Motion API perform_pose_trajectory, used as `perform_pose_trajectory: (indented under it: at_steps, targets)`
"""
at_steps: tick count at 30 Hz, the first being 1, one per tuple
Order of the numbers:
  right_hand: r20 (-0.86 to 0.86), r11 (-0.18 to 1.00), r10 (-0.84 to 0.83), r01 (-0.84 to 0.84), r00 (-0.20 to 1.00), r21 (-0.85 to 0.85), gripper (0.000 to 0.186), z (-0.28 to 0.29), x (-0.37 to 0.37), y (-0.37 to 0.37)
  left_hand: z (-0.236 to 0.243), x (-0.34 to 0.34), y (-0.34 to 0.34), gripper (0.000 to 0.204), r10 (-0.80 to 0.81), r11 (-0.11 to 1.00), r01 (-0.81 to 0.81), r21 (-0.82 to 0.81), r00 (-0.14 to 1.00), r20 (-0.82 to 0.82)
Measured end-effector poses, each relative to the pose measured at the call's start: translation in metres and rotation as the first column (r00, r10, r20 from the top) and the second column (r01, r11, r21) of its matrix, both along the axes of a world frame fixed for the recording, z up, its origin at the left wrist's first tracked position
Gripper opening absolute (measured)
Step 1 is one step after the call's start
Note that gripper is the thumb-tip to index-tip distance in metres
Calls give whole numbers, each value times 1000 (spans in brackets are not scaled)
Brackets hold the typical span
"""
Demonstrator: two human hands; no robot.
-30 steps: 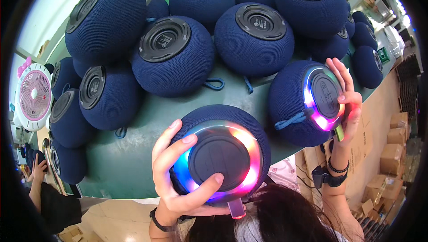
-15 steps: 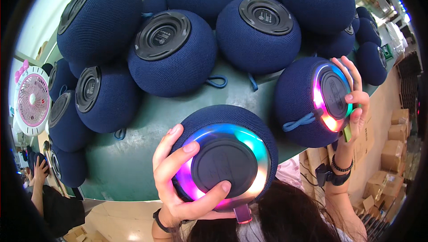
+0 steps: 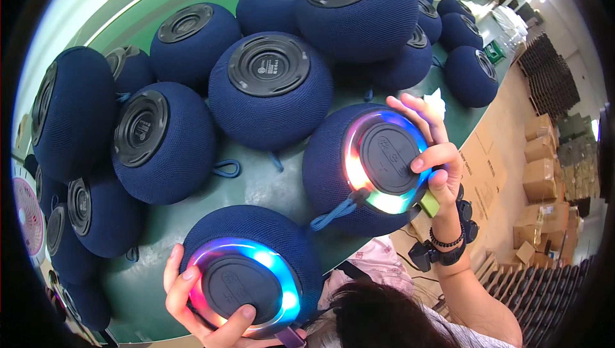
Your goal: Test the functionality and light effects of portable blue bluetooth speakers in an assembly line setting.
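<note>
Two round navy fabric speakers with glowing rims face me. My left hand (image 3: 204,317) grips the nearer speaker (image 3: 269,236), its thumb on the dark button panel; a purple stick (image 3: 290,337) juts from the lower rim. My right hand (image 3: 443,156) is wrapped round the right edge of the second speaker (image 3: 330,162), one fingertip on its panel. Beside that palm a yellow-green stick (image 3: 430,204) shows at the rim; how it is fixed is hidden. A blue cord loop (image 3: 333,215) hangs from this speaker.
Several similar speakers, such as one (image 3: 269,107) behind my hands, stand base-up on the green table (image 3: 154,284). A pink-and-white fan (image 3: 29,213) is at far left. Cardboard boxes (image 3: 541,178) and stacked black trays (image 3: 548,72) stand on the floor at right.
The view has swung right, so the scene shifts left. The two held speakers now sit closer together. My right finger has come onto the panel, and the rim lights have changed colour.
</note>
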State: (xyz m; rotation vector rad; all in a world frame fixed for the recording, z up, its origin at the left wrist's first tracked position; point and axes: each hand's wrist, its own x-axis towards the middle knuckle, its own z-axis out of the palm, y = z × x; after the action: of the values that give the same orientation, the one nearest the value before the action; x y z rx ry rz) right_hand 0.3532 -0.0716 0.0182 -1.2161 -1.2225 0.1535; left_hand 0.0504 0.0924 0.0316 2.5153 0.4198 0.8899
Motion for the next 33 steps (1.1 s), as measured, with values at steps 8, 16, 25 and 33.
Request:
perform_pose_trajectory:
  at_steps: [8, 16, 25, 33]
  targets:
    - [36, 1000, 15, -14, 999, -27, 42, 3, 0, 0, -5, -5, 1, 71, 16, 1000, -16, -13, 1000, 5]
    - [69, 998, 12, -8, 998, -54, 46, 5, 1, 0, -16, 4, -4, 74, 33, 998, -23, -60, 985, 172]
    - [117, 996, -31, 40, 993, -83, 54, 4, 2, -1, -15, 11, -5, 82, 10, 998, 0, -57, 983, 181]
    - [119, 998, 32, -26, 992, -49, 60, -3, 9, -1, -19, 13, 2, 93, 6, 999, 6, -41, 957, 291]
